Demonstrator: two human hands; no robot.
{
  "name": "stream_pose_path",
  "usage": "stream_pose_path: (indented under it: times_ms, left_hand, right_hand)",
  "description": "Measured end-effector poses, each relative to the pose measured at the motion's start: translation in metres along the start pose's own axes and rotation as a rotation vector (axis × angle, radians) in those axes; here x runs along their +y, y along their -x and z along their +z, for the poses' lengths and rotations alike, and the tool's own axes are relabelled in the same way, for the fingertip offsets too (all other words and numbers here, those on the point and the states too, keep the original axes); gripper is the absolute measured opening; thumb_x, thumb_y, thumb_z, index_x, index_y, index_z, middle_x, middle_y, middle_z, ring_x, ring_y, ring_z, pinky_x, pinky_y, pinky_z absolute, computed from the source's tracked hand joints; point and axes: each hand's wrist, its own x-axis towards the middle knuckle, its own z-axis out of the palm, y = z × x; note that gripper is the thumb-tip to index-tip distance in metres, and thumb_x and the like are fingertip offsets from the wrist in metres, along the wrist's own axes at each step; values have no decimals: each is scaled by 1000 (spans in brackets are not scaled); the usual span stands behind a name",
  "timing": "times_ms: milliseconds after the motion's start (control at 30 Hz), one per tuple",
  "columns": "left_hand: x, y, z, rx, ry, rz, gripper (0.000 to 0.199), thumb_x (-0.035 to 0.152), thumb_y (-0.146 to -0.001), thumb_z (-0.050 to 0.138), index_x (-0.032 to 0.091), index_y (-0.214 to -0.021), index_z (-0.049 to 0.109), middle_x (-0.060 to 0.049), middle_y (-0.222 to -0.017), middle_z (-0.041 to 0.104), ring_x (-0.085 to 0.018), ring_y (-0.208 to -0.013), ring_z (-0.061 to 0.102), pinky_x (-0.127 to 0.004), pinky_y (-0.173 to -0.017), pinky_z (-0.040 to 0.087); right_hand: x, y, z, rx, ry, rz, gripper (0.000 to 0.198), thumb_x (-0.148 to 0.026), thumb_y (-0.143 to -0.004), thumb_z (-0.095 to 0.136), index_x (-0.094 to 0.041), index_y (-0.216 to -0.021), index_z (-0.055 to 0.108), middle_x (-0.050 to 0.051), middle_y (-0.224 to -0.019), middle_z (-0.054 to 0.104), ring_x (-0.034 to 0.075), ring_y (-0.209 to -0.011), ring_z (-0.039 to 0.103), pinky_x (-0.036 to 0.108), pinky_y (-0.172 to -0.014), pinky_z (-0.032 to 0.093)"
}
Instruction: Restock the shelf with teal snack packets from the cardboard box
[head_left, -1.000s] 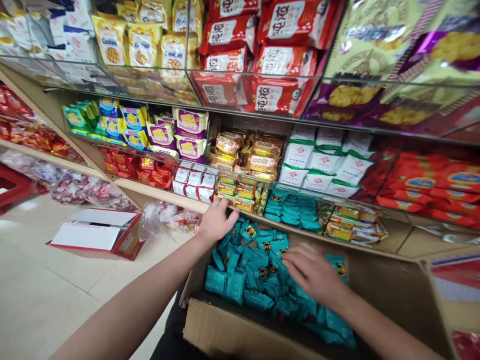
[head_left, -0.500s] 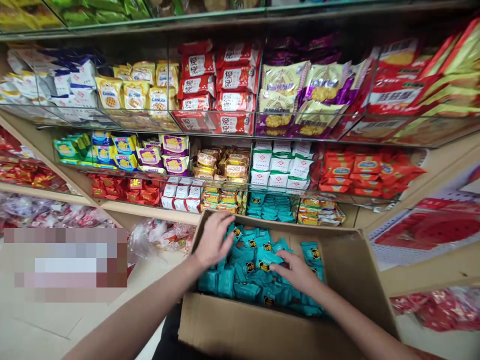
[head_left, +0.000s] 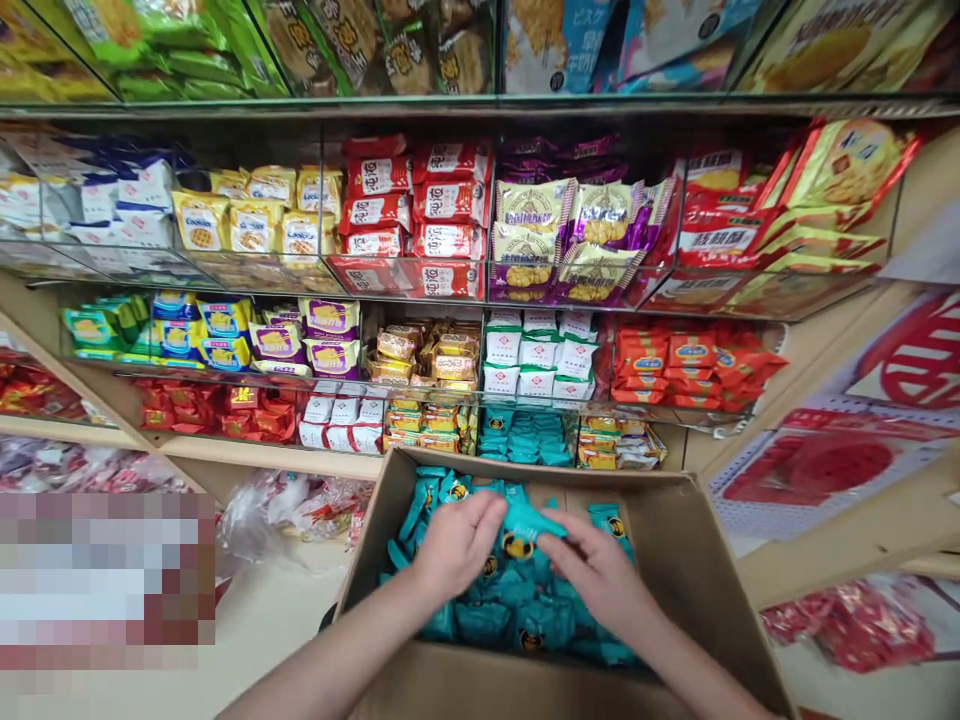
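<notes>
Red-wrapped packets (head_left: 259, 415) sit on the low shelf toward the left, with green, blue-and-yellow and purple packs lined up above them. Next come white-and-red packets (head_left: 341, 425), and below the shelf edge a clear plastic bag (head_left: 259, 515) lies crumpled near the open cardboard box (head_left: 682, 560). The person's left hand (head_left: 457, 545) is over the left part of the box, its fingers drawn in and its thumb beside the near end of one teal packet (head_left: 519, 518); whether it grips that end cannot be told. This packet is raised between the two hands, above the loose teal packets (head_left: 480, 622) heaped in the box, its yellow-and-black emblem facing up. Behind the box's far rim, more teal packets (head_left: 525, 437) are stacked in a shelf compartment, under white-and-green packets (head_left: 536, 358). The right hand (head_left: 592, 560) reaches in from the right and pinches the packet's other end between thumb and fingers. Farther right, orange-red packets (head_left: 682, 368) fill a higher compartment, and at the lower right lie red bagged goods (head_left: 862, 622).
</notes>
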Motion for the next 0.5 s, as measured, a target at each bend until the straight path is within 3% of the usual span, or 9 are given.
stream_pose_path:
  times_ms: [100, 200, 333, 500]
  left_hand:
    - [-26, -30, -39, 109, -358, 63, 29, 36, -89, 33, 19, -95, 56, -7, -94, 59, -19, -90, 52, -31, -79, 38]
    - [-66, -50, -62, 129, -614, -113, 35, 41, -89, 33, 18, -88, 59, -9, -94, 59, -24, -95, 51, -36, -79, 39]
    - [-107, -58, -64, -10, -576, -268, 42, 38, -91, 26, 17, -74, 57, -6, -73, 58, -19, -80, 56, -31, -73, 40]
    - [-114, -53, -59, 12, -556, -260, 41, 37, -91, 26, 17, -72, 56, -5, -70, 57, -17, -74, 57, -28, -69, 39]
  right_hand:
    - [-11, -42, -24, 156, 310, -113, 40, -41, -83, 43, -18, -114, 54, 7, -101, 63, 20, -86, 58, 32, -78, 45]
    - [-6, -89, -38, 124, 553, -50, 32, -26, -82, 44, -15, -110, 55, 9, -108, 60, 21, -100, 55, 32, -87, 40]
    - [18, -146, -34, -3, 641, 65, 23, -12, -73, 56, -12, -95, 62, 10, -94, 64, 22, -90, 59, 33, -81, 43]
    - [47, -203, -7, -65, 657, 136, 21, -23, -81, 55, -13, -99, 59, 5, -93, 64, 15, -82, 60, 34, -78, 47]
